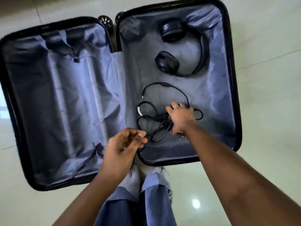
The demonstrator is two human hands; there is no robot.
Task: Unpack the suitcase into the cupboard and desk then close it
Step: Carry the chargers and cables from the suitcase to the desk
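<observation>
A black hard-shell suitcase (9,88) lies open flat on the floor, with grey-blue lining in both halves. The left half holds nothing loose. In the right half, black over-ear headphones (169,31) lie toward the far end. A tangle of black charger cable with its adapter (149,118) lies nearer me. My right hand (180,116) reaches down onto this tangle, its fingers curled over the adapter and cable. My left hand (123,144) hovers over the near end of the hinge, fingers loosely curled, thumb near the fingertips, with nothing visible in it.
The suitcase rests on pale glossy floor tiles (268,46). Its two wheels (105,22) point away from me. My feet in grey socks (133,178) and blue trousers stand at the near edge, between the two halves.
</observation>
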